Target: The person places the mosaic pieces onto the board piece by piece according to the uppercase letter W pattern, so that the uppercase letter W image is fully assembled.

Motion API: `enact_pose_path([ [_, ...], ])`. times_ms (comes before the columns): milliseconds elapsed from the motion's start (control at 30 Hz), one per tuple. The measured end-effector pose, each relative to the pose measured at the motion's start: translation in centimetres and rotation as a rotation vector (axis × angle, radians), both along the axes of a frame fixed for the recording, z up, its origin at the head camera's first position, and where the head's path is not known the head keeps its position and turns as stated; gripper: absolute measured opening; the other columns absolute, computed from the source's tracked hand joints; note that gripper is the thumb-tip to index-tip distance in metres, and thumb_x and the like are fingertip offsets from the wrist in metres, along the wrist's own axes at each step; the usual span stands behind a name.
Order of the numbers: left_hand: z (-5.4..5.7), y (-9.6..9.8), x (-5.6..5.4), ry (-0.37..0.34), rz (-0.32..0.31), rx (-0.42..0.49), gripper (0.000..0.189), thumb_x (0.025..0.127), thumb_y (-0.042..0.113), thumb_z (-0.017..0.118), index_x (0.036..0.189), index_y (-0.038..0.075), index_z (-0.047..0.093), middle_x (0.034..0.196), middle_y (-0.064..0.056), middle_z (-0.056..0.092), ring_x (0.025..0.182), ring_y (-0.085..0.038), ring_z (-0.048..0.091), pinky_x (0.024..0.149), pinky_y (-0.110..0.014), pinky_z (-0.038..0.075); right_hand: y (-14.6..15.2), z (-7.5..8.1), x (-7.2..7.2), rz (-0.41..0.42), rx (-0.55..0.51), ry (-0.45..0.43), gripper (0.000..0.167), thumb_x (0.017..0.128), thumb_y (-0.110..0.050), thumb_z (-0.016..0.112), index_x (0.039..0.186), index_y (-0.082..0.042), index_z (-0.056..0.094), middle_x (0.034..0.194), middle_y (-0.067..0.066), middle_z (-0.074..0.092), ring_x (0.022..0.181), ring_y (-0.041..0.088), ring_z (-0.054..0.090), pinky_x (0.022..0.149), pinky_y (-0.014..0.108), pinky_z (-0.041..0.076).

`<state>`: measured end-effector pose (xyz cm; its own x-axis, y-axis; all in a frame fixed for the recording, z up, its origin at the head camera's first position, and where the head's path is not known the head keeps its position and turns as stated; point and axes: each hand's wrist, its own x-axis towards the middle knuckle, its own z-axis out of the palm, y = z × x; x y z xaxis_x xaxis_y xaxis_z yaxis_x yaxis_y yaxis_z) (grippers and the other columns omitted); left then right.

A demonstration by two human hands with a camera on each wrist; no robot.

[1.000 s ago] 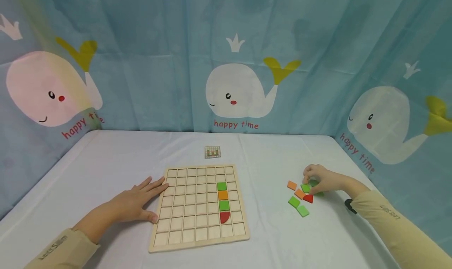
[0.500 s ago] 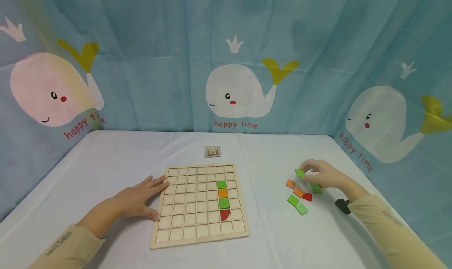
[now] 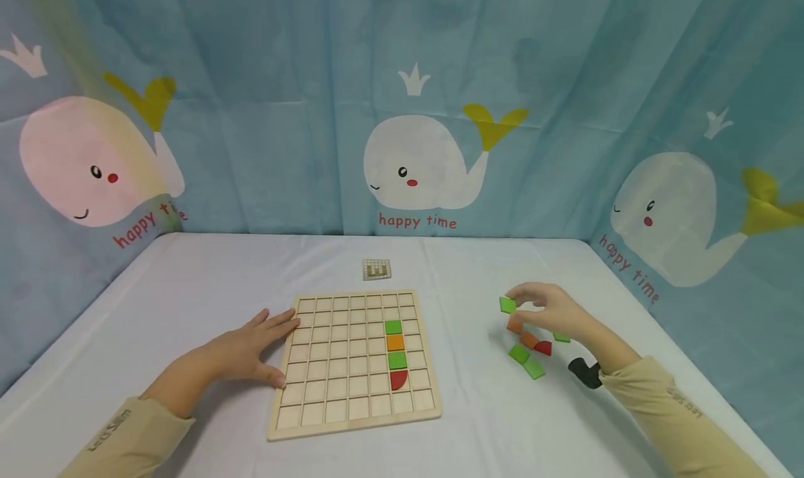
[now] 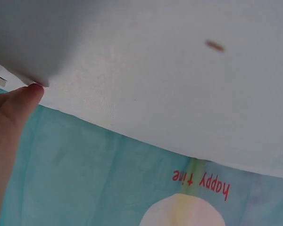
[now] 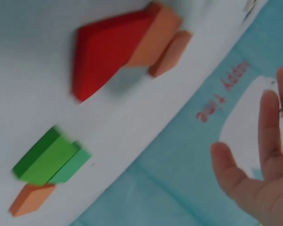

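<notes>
- My right hand [image 3: 553,314] pinches a green square tile [image 3: 507,305], beyond two o'clock of the wooden grid board [image 3: 336,392].
- My left hand [image 3: 245,352], fingers spread, touches the board's nine-o'clock edge.
- Small grid card [image 3: 377,269]: beyond twelve.

One board [image 3: 337,370], four tiles [image 3: 395,342] on it, at least seven more tiles [image 3: 518,354] right of it, one card [image 3: 377,269] beyond it, one left hand [image 3: 241,351], one right hand [image 3: 557,314]

In my head view, the card [image 3: 377,269] is too small for me to read; the right hand [image 3: 553,312] partly covers an orange tile [image 3: 514,326]. My wrist views cut off that hand and the left hand [image 4: 4,136], and blur the red piece [image 5: 106,52].
</notes>
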<state>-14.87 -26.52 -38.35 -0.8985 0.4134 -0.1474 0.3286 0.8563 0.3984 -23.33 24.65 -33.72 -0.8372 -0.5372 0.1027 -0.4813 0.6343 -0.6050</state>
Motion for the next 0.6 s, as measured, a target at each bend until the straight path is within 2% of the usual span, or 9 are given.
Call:
enact_pose_path([
  [200, -0.1, -0.2, -0.7, -0.024, 0.0, 0.027, 0.103, 0.071, 0.055, 0.078, 0.149, 0.003, 0.035, 0.158, -0.018, 0.021, 0.136, -0.059, 0.012, 0.091, -0.077, 0.028, -2.6, 0.0, 1.2, -0.034, -0.047, -0.031, 0.031, 0.089, -0.018, 0.071, 0.116, -0.002, 0.067, 0.106, 0.006, 0.068, 0.106, 0.031, 0.059, 0.094, 0.06, 0.042],
  [467, 0.0, -0.1, -0.9, -0.051, 0.037, -0.002, 0.106, 0.068, 0.057, 0.077, 0.15, 0.004, 0.034, 0.158, -0.017, 0.02, 0.137, -0.058, 0.013, 0.091, -0.077, 0.028, -5.9, -0.7, 2.9, 0.054, -0.076, -0.001, 0.03, 0.087, -0.017, 0.074, 0.113, -0.002, 0.069, 0.103, 0.003, 0.069, 0.101, 0.028, 0.062, 0.087, 0.056, 0.048],
  [600, 0.1, 0.2, -1.2, -0.053, 0.042, -0.019, 0.107, 0.068, 0.058, 0.076, 0.151, 0.005, 0.034, 0.159, -0.016, 0.02, 0.137, -0.057, 0.013, 0.091, -0.077, 0.028, -7.4, -0.8, 3.8, 0.054, -0.086, -0.021, 0.03, 0.085, -0.017, 0.076, 0.111, -0.003, 0.07, 0.1, 0.001, 0.071, 0.101, 0.027, 0.063, 0.087, 0.054, 0.049],
])
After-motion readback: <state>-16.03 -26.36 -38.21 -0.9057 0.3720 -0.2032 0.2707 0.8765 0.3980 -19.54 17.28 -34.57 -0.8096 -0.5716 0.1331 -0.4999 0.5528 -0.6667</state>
